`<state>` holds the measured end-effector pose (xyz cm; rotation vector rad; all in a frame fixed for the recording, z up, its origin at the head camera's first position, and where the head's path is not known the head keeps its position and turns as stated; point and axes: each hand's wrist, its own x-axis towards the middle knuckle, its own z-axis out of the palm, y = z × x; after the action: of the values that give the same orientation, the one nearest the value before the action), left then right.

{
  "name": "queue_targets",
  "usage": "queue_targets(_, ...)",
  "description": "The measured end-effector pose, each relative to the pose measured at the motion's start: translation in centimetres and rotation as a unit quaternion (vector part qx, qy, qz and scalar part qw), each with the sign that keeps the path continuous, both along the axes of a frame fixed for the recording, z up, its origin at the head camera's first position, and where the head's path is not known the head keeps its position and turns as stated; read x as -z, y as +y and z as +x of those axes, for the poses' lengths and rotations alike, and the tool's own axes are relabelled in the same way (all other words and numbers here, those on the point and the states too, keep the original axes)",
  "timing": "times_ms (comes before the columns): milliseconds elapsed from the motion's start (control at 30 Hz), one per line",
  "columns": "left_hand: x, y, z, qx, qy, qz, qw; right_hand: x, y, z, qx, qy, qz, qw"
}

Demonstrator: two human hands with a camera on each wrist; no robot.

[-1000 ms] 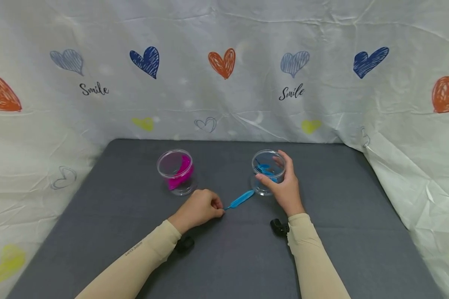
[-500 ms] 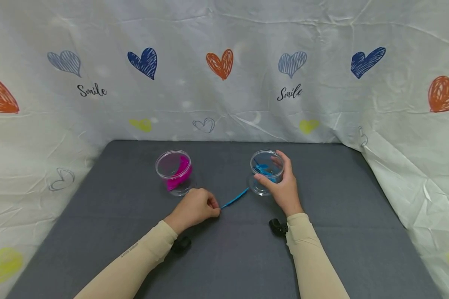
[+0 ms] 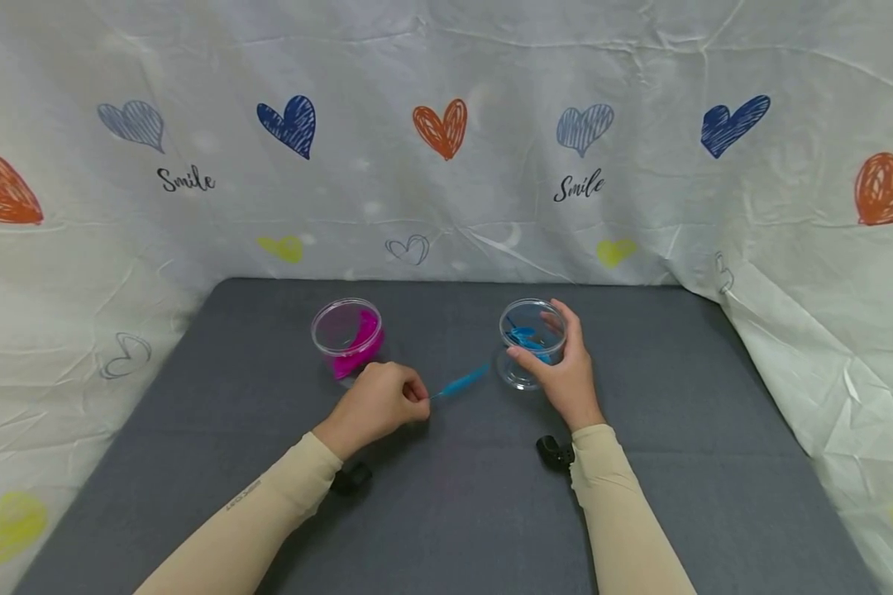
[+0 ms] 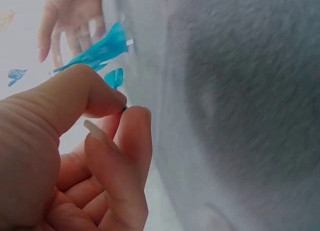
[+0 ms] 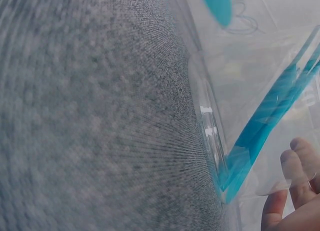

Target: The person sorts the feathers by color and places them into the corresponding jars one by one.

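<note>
Thumb and fingertips of my left hand pinch the thin stem of a blue feather-shaped piece. Its flat blade points right, toward a clear plastic cup. In the left wrist view this piece shows just beyond the fingertips of the left hand. My right hand grips the cup from its right side, thumb in front. Similar blue pieces lie inside the cup; the right wrist view shows their long blades leaning against its wall.
A second clear cup, with magenta pieces in it, stands to the left, its base partly hidden by my left hand. Both cups are on a dark grey cloth-covered table. A white curtain with printed hearts hangs behind.
My left hand has moved left and a little away from me with the blue piece, whose blade has drawn away from the right cup. My right hand keeps its grip on the cup.
</note>
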<state>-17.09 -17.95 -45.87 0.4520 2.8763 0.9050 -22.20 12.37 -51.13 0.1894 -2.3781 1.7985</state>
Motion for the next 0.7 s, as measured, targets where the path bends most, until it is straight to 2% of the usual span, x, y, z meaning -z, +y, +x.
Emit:
queue_targets(167,-1.9,-0.5,-0.4,-0.003,0.018,-0.008,0.9998,0.0,0.0,0.1,-0.001,0.001,-0.003,1.000)
queue_targets(433,-5.9,-0.9,-1.6,-0.006,0.051,-0.010,0.9986,0.1,0.0,0.0,-0.001,0.002,-0.003,1.000)
queue_targets(567,-7.8,-0.4,-2.2,-0.001,0.064,-0.015,0.9979,0.1,0.0,0.0,0.002,0.004,-0.001,1.000)
queue_targets(700,-9.1,0.7,-2.8,0.008,0.068,-0.024,0.9974,0.1,0.0,-0.1,0.004,0.004,0.001,1.000)
